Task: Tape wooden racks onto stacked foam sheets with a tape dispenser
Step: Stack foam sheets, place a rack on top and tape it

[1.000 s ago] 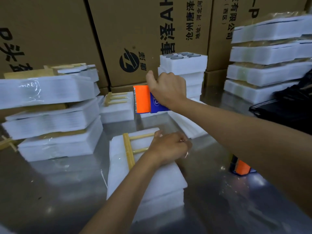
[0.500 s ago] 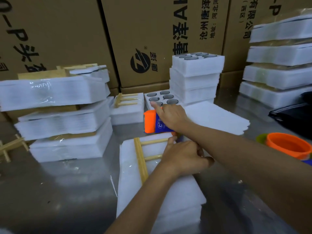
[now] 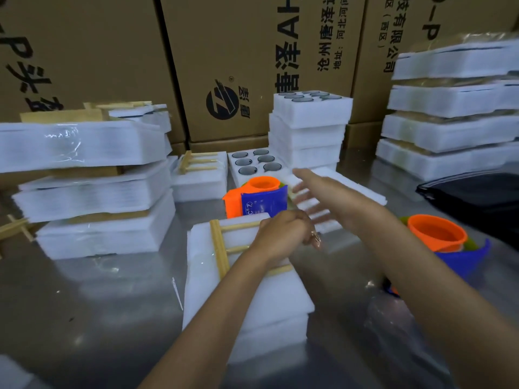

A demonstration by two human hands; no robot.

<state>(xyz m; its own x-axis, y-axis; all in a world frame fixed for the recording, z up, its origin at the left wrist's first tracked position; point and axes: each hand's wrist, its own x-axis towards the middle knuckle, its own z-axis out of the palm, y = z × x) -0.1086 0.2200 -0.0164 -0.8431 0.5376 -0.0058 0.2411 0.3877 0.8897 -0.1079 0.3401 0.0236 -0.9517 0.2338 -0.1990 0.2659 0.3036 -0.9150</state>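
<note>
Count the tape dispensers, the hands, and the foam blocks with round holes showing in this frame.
Tape dispensers: 2
Foam blocks with round holes: 2
Hands: 2, left hand and right hand
Total: 6

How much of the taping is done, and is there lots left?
Done: wrapped bundles are piled on the table's left side. In hand: the left hand presses the wooden rack onto the foam stack, while the open right hand is off the tape dispenser standing behind. Left: another rack and loose foam sheets wait.
</note>
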